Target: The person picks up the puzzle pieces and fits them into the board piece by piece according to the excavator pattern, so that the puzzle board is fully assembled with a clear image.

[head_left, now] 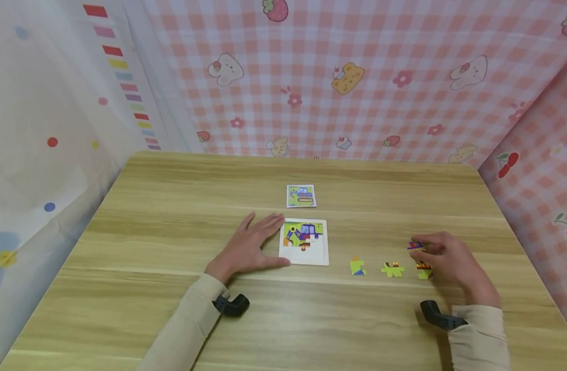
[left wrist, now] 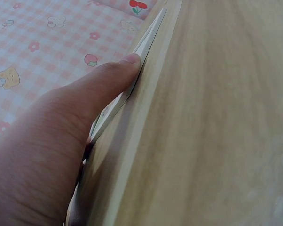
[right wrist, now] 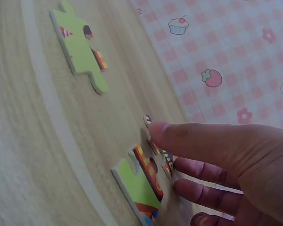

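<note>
The right hand (head_left: 445, 259) pinches a puzzle piece (head_left: 415, 247) between thumb and fingers; the left hand (head_left: 250, 247), fingers spread wide, touches the left edge of the puzzle board (head_left: 313, 254).

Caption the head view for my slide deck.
Left hand touching a partly filled puzzle tray, right hand pinching one piece near three loose pieces.

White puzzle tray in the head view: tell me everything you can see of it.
The white puzzle tray is a thin, square, stiff-looking board with a pale rim. Fitted pieces fill most of its upper part, showing a blue vehicle on green; most of the lower part is bare white. It lies face up on the wood-grain table, nearer than the picture card. The left grip touches its left side, fingertips by the far corner, thumb at the near one. Exact material is unclear.
</note>
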Action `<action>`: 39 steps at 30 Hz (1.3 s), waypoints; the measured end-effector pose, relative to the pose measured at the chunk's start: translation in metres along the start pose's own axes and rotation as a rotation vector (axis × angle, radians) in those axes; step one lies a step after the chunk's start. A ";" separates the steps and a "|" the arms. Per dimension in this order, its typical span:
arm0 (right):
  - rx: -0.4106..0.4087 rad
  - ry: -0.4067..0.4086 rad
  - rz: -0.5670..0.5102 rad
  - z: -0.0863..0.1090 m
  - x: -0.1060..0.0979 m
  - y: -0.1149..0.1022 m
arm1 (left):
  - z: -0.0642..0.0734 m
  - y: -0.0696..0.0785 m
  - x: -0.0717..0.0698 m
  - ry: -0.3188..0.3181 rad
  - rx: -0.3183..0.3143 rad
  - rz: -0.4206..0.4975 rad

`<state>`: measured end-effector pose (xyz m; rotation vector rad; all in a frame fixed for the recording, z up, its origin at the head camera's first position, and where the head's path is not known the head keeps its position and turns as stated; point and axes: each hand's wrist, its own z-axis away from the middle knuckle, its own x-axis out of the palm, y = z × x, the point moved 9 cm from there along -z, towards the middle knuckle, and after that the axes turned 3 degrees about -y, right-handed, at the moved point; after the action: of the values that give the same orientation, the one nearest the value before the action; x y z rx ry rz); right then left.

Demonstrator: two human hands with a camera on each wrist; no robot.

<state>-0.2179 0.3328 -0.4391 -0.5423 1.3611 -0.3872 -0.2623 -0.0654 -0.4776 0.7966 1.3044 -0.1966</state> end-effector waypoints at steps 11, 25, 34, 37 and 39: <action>-0.043 0.017 0.015 0.002 -0.004 -0.003 | -0.002 0.001 -0.002 -0.003 -0.001 0.004; 0.037 0.030 -0.071 0.002 -0.004 0.007 | -0.002 0.003 -0.004 0.003 0.013 -0.004; 0.037 0.194 -0.118 0.004 -0.009 0.001 | -0.001 0.002 -0.001 0.003 0.013 0.002; 0.019 0.225 -0.173 0.002 -0.008 -0.012 | -0.001 0.001 0.000 0.000 0.007 -0.004; -0.015 0.219 -0.211 -0.003 -0.004 -0.025 | -0.001 0.001 0.000 0.002 0.008 -0.008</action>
<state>-0.2201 0.3141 -0.4215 -0.6736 1.5221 -0.6229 -0.2625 -0.0646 -0.4770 0.7989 1.3091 -0.2078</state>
